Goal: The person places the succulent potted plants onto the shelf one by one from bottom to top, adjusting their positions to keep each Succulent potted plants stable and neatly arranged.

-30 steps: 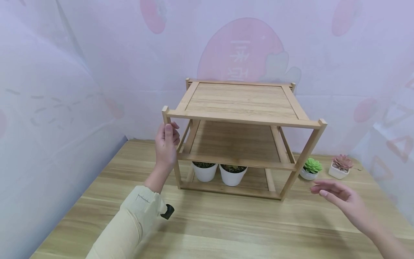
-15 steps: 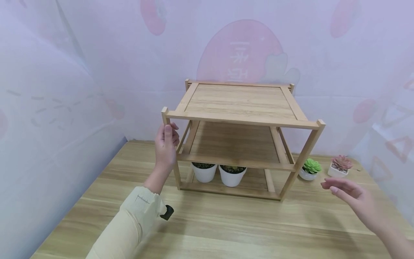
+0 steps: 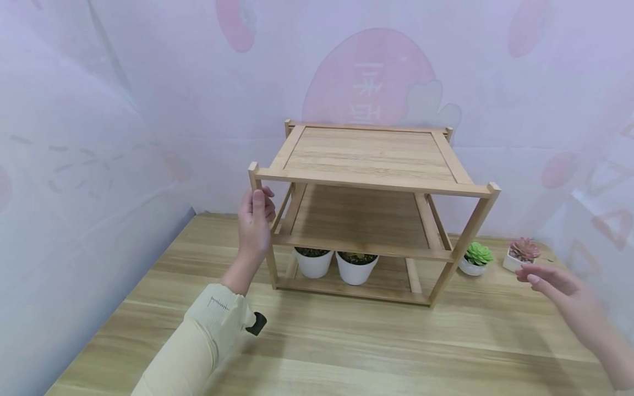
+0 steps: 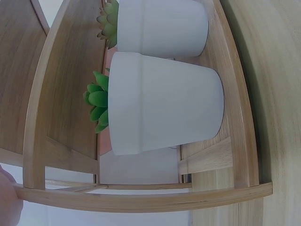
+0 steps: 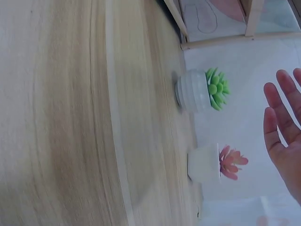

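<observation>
My left hand (image 3: 255, 223) grips the front left post of a three-tier wooden shelf (image 3: 376, 157), just under its top corner. Two white pots (image 3: 356, 268) with succulents sit side by side on the bottom tier; the left wrist view shows a green succulent (image 4: 98, 101) in the nearer one. My right hand (image 3: 562, 291) hovers over the right side of the table, fingers extended and holding nothing. Behind it are a pink succulent (image 3: 525, 249) in a white square pot and a green succulent (image 3: 478, 253) in a round white pot. The hand partly overlaps the pink one's pot.
The wood-grain table (image 3: 317, 341) runs in front of the shelf. Pale printed cloth (image 3: 223, 99) hangs behind it and along both sides. The shelf's front right post (image 3: 465, 247) stands just left of the round pot.
My right hand has drifted to the right, away from the shelf and in front of the pink succulent. The left hand keeps its grip, and the shelf stays essentially in place.
</observation>
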{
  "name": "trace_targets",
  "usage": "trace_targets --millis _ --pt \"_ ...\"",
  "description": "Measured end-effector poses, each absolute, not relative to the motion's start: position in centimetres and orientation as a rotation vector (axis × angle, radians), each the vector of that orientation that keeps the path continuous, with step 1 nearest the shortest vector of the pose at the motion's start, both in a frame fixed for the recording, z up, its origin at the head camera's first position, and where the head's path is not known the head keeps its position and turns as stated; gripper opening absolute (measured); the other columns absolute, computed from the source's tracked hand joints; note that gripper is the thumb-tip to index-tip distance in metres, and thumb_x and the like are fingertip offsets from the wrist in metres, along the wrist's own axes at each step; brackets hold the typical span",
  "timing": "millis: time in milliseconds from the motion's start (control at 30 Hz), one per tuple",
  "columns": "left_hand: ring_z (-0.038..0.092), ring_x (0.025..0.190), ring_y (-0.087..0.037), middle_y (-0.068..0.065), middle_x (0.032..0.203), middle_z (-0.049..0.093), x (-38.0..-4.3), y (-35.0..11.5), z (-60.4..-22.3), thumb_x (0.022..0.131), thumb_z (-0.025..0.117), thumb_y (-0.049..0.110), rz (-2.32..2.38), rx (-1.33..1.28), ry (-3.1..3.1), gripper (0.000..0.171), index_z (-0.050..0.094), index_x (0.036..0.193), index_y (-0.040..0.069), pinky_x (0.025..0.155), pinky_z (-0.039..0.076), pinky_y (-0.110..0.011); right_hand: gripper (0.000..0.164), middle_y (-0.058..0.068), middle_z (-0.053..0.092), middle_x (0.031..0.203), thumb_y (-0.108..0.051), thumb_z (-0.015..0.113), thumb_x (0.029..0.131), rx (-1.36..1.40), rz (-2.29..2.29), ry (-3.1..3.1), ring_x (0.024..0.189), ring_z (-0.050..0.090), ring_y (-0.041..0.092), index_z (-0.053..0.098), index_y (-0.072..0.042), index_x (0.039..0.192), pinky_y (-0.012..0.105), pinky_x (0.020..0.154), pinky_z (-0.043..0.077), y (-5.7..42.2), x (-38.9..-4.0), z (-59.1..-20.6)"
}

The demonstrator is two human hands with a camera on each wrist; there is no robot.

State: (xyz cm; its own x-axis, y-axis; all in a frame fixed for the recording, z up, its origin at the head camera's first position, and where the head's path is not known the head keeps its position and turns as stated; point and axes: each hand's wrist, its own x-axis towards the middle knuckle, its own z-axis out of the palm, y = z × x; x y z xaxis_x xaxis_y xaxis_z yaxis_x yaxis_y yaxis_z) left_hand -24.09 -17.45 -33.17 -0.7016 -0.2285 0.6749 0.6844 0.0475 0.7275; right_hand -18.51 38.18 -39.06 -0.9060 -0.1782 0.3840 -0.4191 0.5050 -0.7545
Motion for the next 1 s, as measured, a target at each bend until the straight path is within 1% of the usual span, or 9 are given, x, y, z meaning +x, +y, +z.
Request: trace_targets --millis 167,367,433,500,600,667,733,867,1000 --pt "0.032 0.061 -0.008 0.000 0.071 0.035 -24.1 -17.5 -33.2 0.101 0.041 0.064 -1.733 -0.462 -1.658 0.060 0.053 0.100 0.005 0.058 0.030 -0.021 0.033 -0.019 0.071 0.113 0.010 0.051 0.103 0.495 1.357 -2.428 0.104 0.062 -0.007 0.067 -0.005 0.129 0.006 0.086 0.044 39.1 -18.8 -39.1" --pt "0.033 0.063 -0.009 0.000 0.071 0.035 -24.2 -17.6 -33.3 0.101 0.041 0.065 -1.733 -0.450 -1.666 0.060 0.053 0.100 0.006 0.059 0.031 -0.021 0.032 -0.023 0.069 0.115 0.003 0.051 0.106 0.423 1.311 -2.458 0.104 0.060 -0.009 0.064 -0.005 0.134 0.005 0.085 0.039 40.5 -18.8 -38.8" --pt "0.033 0.062 -0.008 0.001 0.071 0.035 -24.2 -17.5 -33.3 0.101 0.041 0.064 -1.736 -0.452 -1.665 0.063 0.053 0.100 0.003 0.058 0.031 -0.021 0.032 -0.025 0.068 0.115 0.001 0.050 0.107 0.394 1.318 -2.460 0.105 0.059 -0.011 0.063 -0.008 0.135 0.004 0.085 0.037 40.9 -18.8 -38.8" --pt "0.033 0.062 -0.008 0.001 0.070 0.035 -24.1 -17.5 -33.2 0.101 0.041 0.064 -1.737 -0.452 -1.665 0.065 0.052 0.100 0.000 0.059 0.031 -0.020 0.033 -0.029 0.065 0.116 -0.002 0.049 0.108 0.375 1.334 -2.463 0.106 0.057 -0.014 0.062 -0.012 0.137 0.004 0.091 0.034 41.3 -18.8 -38.8" --pt "0.033 0.062 -0.008 0.001 0.071 0.035 -24.1 -17.5 -33.2 0.102 0.041 0.064 -1.734 -0.448 -1.663 0.068 0.051 0.101 -0.004 0.058 0.031 -0.020 0.034 -0.033 0.063 0.116 -0.003 0.049 0.108 0.347 1.357 -2.458 0.104 0.056 -0.016 0.063 -0.020 0.135 0.003 0.089 0.034 41.8 -19.0 -38.8" --pt "0.033 0.063 -0.008 0.001 0.071 0.035 -24.1 -17.5 -33.2 0.101 0.041 0.064 -1.741 -0.445 -1.659 0.064 0.052 0.100 0.001 0.059 0.031 -0.020 0.035 -0.032 0.064 0.114 -0.002 0.050 0.108 0.343 1.375 -2.442 0.103 0.057 -0.016 0.064 -0.024 0.132 0.002 0.088 0.036 42.0 -19.1 -38.8" --pt "0.033 0.063 -0.008 0.001 0.071 0.035 -24.1 -17.5 -33.2 0.101 0.041 0.064 -1.737 -0.448 -1.659 0.061 0.053 0.100 0.004 0.059 0.031 -0.020 0.037 -0.030 0.066 0.113 0.001 0.051 0.107 0.354 1.396 -2.414 0.100 0.060 -0.014 0.066 -0.024 0.128 0.002 0.080 0.039 42.0 -19.2 -39.0" --pt "0.033 0.062 -0.008 0.001 0.070 0.035 -24.1 -17.4 -33.1 0.101 0.041 0.064 -1.725 -0.452 -1.660 0.055 0.054 0.099 0.010 0.058 0.031 -0.020 0.036 -0.024 0.070 0.112 0.004 0.051 0.105 0.374 1.482 -2.357 0.099 0.064 -0.011 0.069 -0.020 0.127 0.004 0.081 0.043 41.9 -19.3 -39.3" --pt "0.033 0.061 -0.008 0.001 0.069 0.035 -24.1 -17.4 -33.2 0.102 0.041 0.063 -1.715 -0.456 -1.659 0.064 0.052 0.099 0.000 0.058 0.030 -0.020 0.035 -0.022 0.070 0.113 0.005 0.052 0.105 0.375 1.524 -2.336 0.099 0.065 -0.008 0.069 -0.017 0.127 0.005 0.082 0.045 41.8 -19.5 -39.6"
